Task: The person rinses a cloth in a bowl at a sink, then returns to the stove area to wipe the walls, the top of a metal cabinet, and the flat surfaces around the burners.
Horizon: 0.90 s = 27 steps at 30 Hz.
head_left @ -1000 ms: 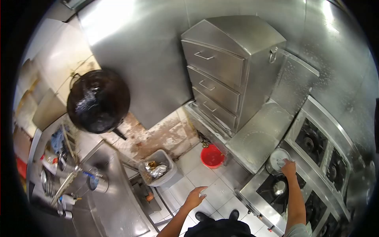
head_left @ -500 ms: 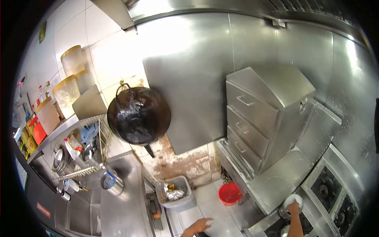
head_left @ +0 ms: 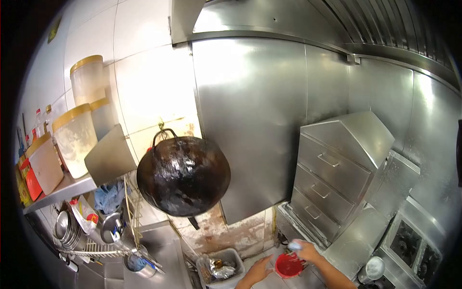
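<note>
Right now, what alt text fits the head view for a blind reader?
At a red bucket, the right hand holds a pale cloth and the left hand is open beside it. A black wok hangs on the wall above, left of steel drawers.

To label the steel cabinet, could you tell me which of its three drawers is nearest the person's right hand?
The bottom drawer: lowest of the stack, just above the right hand gripping a pale object; the other two sit higher.
</note>
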Each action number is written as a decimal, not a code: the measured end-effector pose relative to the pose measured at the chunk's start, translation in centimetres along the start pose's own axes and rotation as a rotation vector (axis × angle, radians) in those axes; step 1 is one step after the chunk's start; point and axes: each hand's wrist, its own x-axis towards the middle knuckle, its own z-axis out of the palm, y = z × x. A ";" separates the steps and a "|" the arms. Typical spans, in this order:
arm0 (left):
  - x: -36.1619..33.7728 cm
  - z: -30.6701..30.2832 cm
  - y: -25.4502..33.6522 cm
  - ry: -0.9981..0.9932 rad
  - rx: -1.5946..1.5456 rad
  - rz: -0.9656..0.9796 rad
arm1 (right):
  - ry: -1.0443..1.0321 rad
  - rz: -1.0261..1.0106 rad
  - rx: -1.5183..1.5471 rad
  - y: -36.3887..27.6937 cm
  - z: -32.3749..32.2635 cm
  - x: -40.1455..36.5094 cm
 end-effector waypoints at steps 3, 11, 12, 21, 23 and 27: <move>-1.7 -3.1 0.8 0.055 -0.098 0.008 | 0.216 -0.394 -0.015 -8.8 -1.1 9.8; 6.7 -21.9 12.7 0.473 0.309 0.177 | 0.970 -1.029 0.106 -38.8 -17.4 29.8; 8.7 -25.4 15.2 0.562 0.464 0.252 | 1.046 -1.100 0.069 -41.4 -18.4 31.6; 25.0 -37.9 17.3 0.746 1.187 0.076 | 1.492 -0.837 -0.046 -40.8 -30.5 43.8; 26.8 -37.4 15.5 0.697 1.214 -0.019 | 1.484 -0.844 -0.090 -41.5 -30.7 43.9; 28.5 -33.2 14.8 0.616 1.148 -0.040 | 1.176 -1.347 -0.224 -47.3 -25.8 40.6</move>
